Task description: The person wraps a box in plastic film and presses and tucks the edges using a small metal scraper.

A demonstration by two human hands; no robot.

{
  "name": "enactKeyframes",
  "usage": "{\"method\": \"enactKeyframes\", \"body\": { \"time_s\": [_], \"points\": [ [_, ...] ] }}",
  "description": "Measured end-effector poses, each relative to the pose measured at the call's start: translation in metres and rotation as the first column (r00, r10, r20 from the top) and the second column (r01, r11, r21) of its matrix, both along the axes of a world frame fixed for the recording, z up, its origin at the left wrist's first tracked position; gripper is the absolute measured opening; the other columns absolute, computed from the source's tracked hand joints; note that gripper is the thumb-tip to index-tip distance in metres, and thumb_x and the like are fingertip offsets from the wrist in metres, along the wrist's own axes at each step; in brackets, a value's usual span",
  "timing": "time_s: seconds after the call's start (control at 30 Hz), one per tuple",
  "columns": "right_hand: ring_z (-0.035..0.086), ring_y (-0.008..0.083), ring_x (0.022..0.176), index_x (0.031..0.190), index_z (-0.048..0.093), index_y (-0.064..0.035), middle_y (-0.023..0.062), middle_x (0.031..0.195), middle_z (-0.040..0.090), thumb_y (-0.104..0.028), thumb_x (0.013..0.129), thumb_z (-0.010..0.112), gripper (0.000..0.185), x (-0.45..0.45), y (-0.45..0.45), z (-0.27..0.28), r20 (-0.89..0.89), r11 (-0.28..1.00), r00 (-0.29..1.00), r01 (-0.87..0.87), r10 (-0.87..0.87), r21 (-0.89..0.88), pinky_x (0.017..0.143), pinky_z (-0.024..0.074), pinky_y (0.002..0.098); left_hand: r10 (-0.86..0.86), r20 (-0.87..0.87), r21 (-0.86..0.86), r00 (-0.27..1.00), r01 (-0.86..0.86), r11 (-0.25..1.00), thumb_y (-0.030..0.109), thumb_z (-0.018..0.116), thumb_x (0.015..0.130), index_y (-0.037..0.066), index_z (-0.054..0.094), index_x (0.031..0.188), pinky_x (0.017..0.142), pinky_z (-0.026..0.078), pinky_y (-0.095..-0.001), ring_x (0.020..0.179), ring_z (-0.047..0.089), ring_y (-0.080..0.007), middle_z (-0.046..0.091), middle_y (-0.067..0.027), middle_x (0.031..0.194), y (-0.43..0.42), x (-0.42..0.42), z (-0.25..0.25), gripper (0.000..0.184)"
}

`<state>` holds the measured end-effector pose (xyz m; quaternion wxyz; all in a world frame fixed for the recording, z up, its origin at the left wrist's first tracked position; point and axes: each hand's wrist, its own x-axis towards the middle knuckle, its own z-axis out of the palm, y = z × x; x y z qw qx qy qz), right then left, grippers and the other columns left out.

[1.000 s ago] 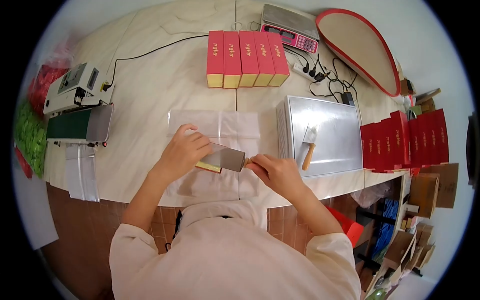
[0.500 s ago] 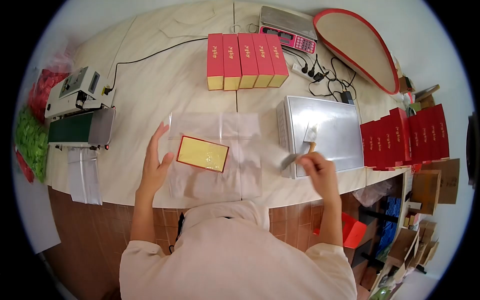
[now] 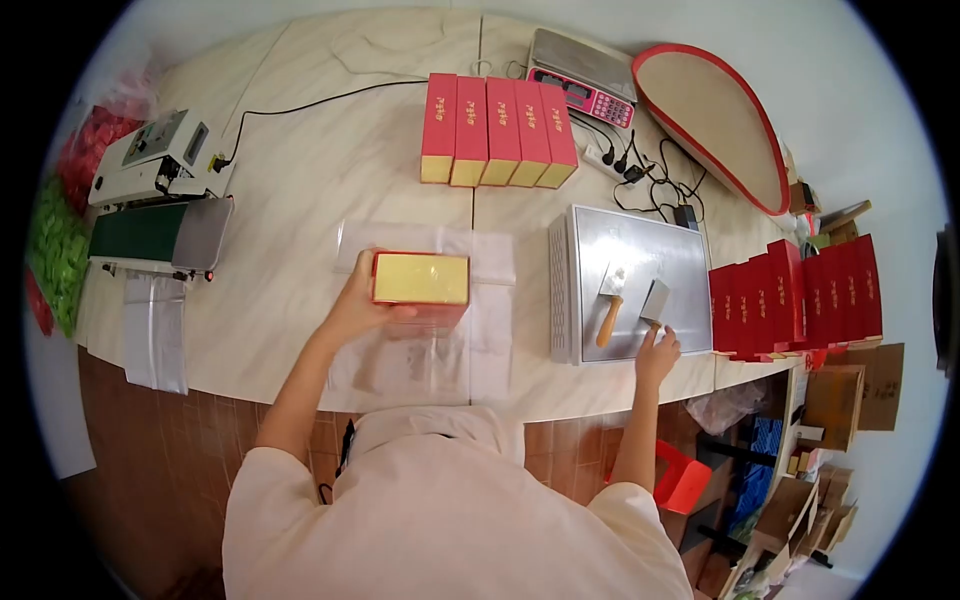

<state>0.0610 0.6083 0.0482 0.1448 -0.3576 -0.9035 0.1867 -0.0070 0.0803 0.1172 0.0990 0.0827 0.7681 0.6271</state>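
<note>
My left hand (image 3: pixel 354 308) is wrapped round the left side of a red box with a yellow end (image 3: pixel 422 278), which stands on a clear plastic sheet or bag (image 3: pixel 492 330). Over on the silver metal-topped unit (image 3: pixel 590 235), my right hand (image 3: pixel 657 354) has its fingers at the handle of a scraper (image 3: pixel 655 300), whose flat blade rests on the metal. Most of that handle is hidden by the fingers. To its left lies a second scraper with a wooden handle (image 3: pixel 609 320).
Several red boxes (image 3: pixel 500 125) stand in a row at the back, near a pink-fronted scale (image 3: pixel 585 85). A sealing machine (image 3: pixel 160 205) is at the left, with clear bags (image 3: pixel 155 335) below. More red boxes (image 3: pixel 795 295) are stacked at right, below a red-rimmed tray (image 3: pixel 710 120).
My left hand has moved right and taken hold of the box, which now stands taller toward me. My right hand has brought its scraper down onto the metal top, right of the other one.
</note>
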Motion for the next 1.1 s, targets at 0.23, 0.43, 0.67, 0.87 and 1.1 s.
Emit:
{"method": "enactKeyframes", "body": {
  "time_s": [0.23,0.43,0.67,0.87,1.1],
  "points": [
    [0.05,0.025,0.119,0.135,0.047,-0.0052,0.009,0.128,0.054,-0.014,0.081,0.076,0.063,0.001,-0.209,0.027,-0.393,0.661,0.627,-0.748,0.673,-0.061,0.096,0.0409,0.0364,0.435,-0.115,0.075,0.893,-0.429,0.9,0.032,0.082,0.076,0.0,0.032,0.127,0.096,0.044,-0.0411,0.112,0.052,-0.0292,0.047,-0.0211,0.125,0.111,0.011,-0.006,0.078],
    [0.05,0.0283,0.117,0.138,0.032,-0.0011,0.0157,0.13,0.045,-0.011,0.068,0.084,0.087,0.007,-0.279,0.032,-0.627,0.398,0.736,-0.671,0.254,-0.626,0.096,0.0435,0.0374,-0.013,-0.046,0.234,0.999,0.024,0.972,0.032,0.064,0.093,-0.001,0.032,0.133,0.095,0.044,-0.0385,0.114,0.048,-0.0268,0.042,-0.0163,0.126,0.137,0.074,-0.016,0.062],
    [0.055,0.0175,0.101,0.124,0.041,-0.0017,0.0083,0.113,0.053,-0.006,0.068,0.084,0.071,0.01,-0.251,0.037,-0.464,0.618,0.853,-0.503,0.24,-0.604,0.089,0.0461,0.0303,0.334,0.05,0.35,0.941,-0.33,0.877,0.028,0.049,0.101,0.001,0.028,0.137,0.11,0.031,-0.0397,0.13,0.039,-0.0271,0.037,-0.0171,0.138,0.122,0.061,-0.037,0.05],
    [0.051,0.0267,0.115,0.128,0.041,-0.0045,0.0135,0.123,0.052,-0.009,0.063,0.087,0.079,0.002,-0.279,0.076,-0.674,0.283,0.485,-0.874,0.557,-0.394,0.099,0.0415,0.0363,0.25,-0.046,0.32,0.967,-0.223,0.921,0.048,0.035,0.102,0.0,0.018,0.147,0.116,0.019,-0.0405,0.139,0.028,-0.027,0.029,-0.0161,0.148,0.079,0.077,0.012,0.068],
    [0.047,0.0321,0.124,0.136,0.034,-0.0039,0.0174,0.131,0.047,-0.006,0.065,0.085,0.087,-0.014,-0.315,0.024,-0.614,0.034,0.547,-0.762,0.569,-0.647,0.104,0.0391,0.039,0.475,-0.045,0.403,0.879,-0.419,0.814,0.049,0.032,0.103,0.0,0.019,0.147,0.116,0.02,-0.0388,0.139,0.029,-0.0264,0.03,-0.0157,0.147,0.051,0.084,-0.034,0.068]
  ]
}}
